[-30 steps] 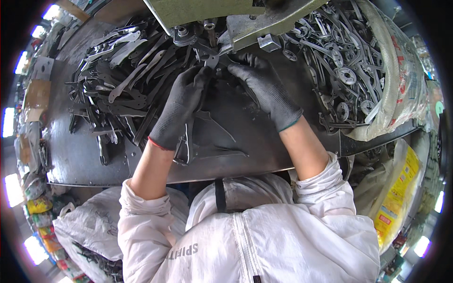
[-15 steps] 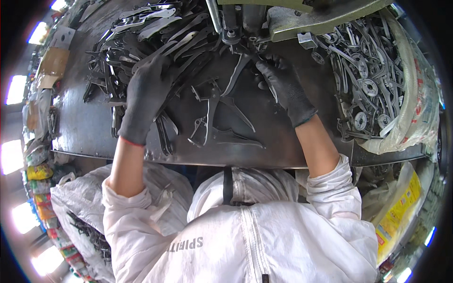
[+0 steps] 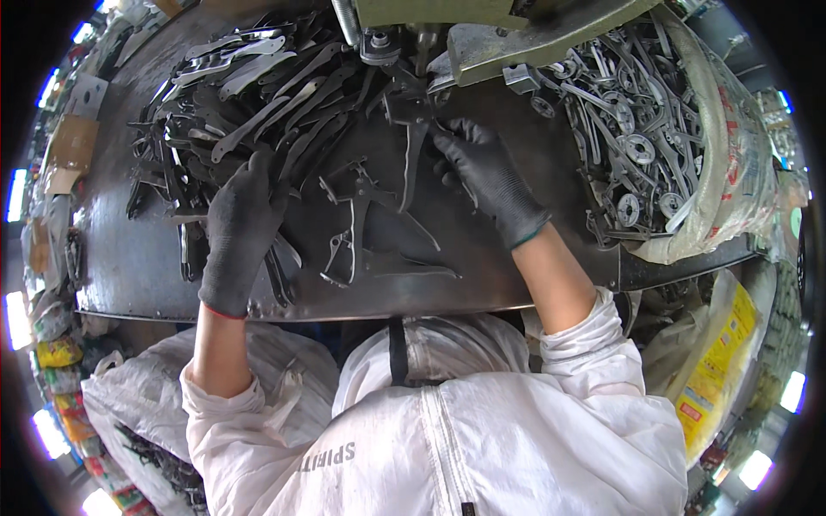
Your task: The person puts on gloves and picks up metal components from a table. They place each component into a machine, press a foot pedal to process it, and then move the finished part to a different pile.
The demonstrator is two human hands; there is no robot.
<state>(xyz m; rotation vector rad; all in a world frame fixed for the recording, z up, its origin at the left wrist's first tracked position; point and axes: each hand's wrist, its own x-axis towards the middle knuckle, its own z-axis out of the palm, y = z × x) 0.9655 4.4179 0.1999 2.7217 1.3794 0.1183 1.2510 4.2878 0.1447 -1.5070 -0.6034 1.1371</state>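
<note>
My left hand, in a dark grey glove, rests at the near side of a heap of flat metal handles. Its fingertips are lost among dark handles, so its grip is unclear. Below the press head, a dark bracket with a curved metal handle points toward me. Just right of it, my right hand, gloved alike, has curled fingers, thumb side close to the bracket. A thin shiny edge shows under those fingers; the rest of that piece is hidden. Between my hands lies a joined metal handle assembly with spread arms.
The green press overhangs the far middle of the metal table. At right, an open woven sack holds many levers and round parts. White sacks stand below the table's front edge.
The view has shifted. My left hand has drawn back toward me over the heap. The bracket under the press shows more of itself, and my right hand stays beside it.
</note>
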